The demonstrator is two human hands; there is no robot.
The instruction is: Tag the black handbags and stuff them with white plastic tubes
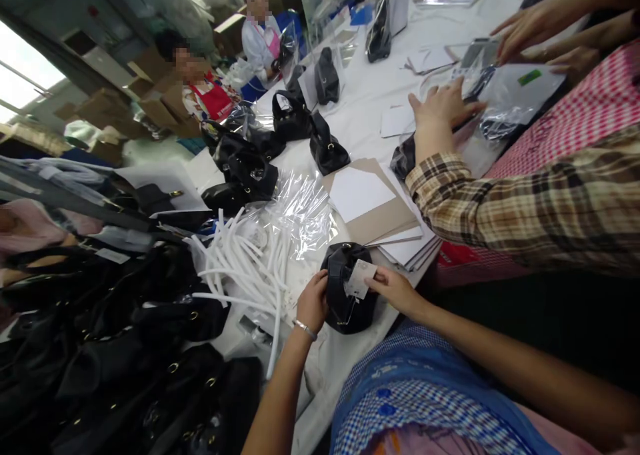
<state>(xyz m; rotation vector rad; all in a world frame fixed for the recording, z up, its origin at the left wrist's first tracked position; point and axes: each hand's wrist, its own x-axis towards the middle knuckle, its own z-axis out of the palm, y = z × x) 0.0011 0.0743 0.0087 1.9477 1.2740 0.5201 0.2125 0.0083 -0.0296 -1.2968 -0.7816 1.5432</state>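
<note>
The black bag (340,305) stands on the table (363,125) and serves as landmark. At its left side is the left hand (313,302), fingers against the wall (partly hidden, so I cannot tell whether they grip or merely steady it). At its right is the right hand (395,291), fingers narrow, pinching a pale card (360,280) over the bag's upper part. To do this well, it seems best to brace the bag from the left so it cannot turn, hold the card by its edge and keep it flat, so no corner bends or catches on the black material. The white tubes (250,262) left of the bag and the cardboard sheets (359,227) beyond it look near enough to be brushed, so small wrist movements would suit
</note>
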